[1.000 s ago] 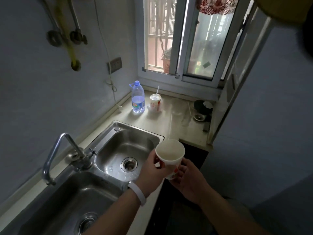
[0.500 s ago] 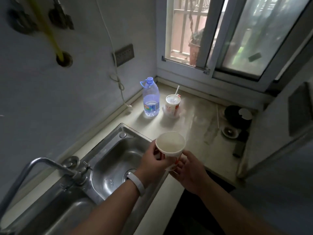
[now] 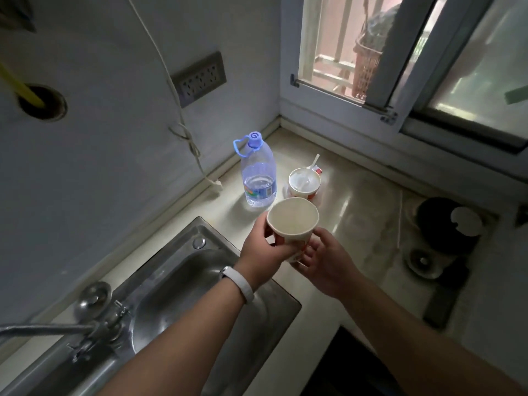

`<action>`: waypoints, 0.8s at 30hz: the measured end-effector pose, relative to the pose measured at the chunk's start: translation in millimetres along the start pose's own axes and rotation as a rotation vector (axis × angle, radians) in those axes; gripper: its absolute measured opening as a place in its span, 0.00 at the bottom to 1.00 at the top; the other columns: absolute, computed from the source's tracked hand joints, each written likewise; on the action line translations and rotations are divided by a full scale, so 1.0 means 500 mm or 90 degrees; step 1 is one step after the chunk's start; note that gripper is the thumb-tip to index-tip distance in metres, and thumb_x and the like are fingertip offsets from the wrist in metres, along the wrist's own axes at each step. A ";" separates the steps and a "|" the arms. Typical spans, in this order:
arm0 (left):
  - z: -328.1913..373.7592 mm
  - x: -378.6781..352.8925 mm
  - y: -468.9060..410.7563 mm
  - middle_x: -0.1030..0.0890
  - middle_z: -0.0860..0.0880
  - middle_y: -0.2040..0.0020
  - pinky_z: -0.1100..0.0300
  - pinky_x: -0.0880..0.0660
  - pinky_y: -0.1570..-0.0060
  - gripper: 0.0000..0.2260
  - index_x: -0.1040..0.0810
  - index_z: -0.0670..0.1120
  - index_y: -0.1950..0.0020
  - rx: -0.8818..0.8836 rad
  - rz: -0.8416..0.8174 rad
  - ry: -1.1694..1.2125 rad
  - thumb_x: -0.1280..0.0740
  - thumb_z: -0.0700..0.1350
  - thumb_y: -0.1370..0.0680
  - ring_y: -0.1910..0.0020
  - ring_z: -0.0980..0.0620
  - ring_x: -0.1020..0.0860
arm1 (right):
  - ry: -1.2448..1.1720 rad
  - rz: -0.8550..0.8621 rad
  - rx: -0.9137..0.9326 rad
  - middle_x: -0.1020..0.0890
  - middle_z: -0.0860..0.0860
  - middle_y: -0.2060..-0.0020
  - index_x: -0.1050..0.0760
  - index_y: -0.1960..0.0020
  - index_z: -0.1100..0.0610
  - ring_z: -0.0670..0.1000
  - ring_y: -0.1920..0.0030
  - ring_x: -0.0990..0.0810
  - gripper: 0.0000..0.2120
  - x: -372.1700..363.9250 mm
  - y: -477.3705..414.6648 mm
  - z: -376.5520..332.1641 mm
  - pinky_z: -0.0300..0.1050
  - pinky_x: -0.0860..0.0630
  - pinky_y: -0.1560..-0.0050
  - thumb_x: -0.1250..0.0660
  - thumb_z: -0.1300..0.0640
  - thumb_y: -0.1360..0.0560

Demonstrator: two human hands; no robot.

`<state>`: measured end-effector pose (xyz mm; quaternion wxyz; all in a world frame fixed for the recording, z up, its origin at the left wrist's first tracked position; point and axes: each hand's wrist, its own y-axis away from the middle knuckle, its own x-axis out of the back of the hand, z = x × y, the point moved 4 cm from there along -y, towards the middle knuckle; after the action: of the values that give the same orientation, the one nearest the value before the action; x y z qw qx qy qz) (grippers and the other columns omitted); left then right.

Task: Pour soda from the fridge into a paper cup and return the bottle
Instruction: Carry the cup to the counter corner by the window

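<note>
The pale stone counter (image 3: 357, 212) runs from the window (image 3: 371, 52) at the back toward the viewer, and everything else is placed here against the steel sink (image 3: 200, 284) set into it. The sink fills the lower left of the view, its basin dark and bare, with a metal tap (image 3: 94, 324) standing at its near left edge and its spout reaching off to the left. Beyond the sink's far corner, close to the wall, a clear plastic water bottle (image 3: 258, 178) with a blue cap and handle stands upright, partly filled. Just right of the bottle sits a white tub (image 3: 304, 182) with a white spoon leaning in it. Well to the right of the sink, past a stretch of bare counter, lies a dark round object (image 3: 445, 224) with a white disc on it; what it is cannot be told.

Above the sink's far right corner, the paper cup (image 3: 293, 224) is held in the air, upright and tilted slightly toward the viewer, its inside pale and dry-looking. The left hand (image 3: 263, 250) wraps its side with thumb and fingers closed around it; a white band (image 3: 238, 284) circles that wrist. The right hand (image 3: 323, 258) cups the cup's lower right side, fingers curled loosely against its base.
</note>
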<state>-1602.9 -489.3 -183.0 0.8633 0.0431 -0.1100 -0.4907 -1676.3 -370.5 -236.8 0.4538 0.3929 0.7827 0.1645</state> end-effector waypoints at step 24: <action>-0.217 0.014 -0.208 0.20 0.53 0.43 0.67 0.23 0.49 0.32 0.30 0.53 0.35 0.108 -0.020 -0.057 0.20 0.37 0.33 0.50 0.68 0.20 | 0.150 0.156 -0.034 0.24 0.53 0.60 0.21 0.54 0.56 0.47 0.65 0.28 0.05 0.074 -0.229 -0.025 0.40 0.36 0.64 0.36 0.57 0.25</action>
<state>-1661.6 -552.3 -306.3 0.8430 0.0957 -0.1885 -0.4946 -1750.6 -414.1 -321.7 0.3455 0.4512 0.7721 0.2845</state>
